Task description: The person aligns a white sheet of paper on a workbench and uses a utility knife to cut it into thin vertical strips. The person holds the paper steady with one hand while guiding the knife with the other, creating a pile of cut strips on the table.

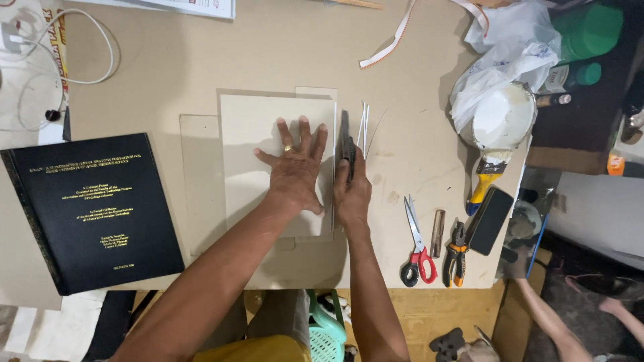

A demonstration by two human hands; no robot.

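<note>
My left hand (294, 167) lies flat, fingers spread, pressing down on a pale cardboard sheet (248, 134) stacked over other sheets in the middle of the table. A ring shows on one finger. My right hand (351, 191) grips a dark utility knife (345, 141) held against the sheet's right edge. Thin white trimmed strips (364, 124) lie just right of the knife.
A black hardbound book (90, 211) lies at the left. To the right lie red-handled scissors (417, 245), orange pliers (456, 251), a black phone (490, 220), a yellow-handled brush (488, 175) and a white glue tub (503, 117). Another person's limbs (570, 322) show at the bottom right.
</note>
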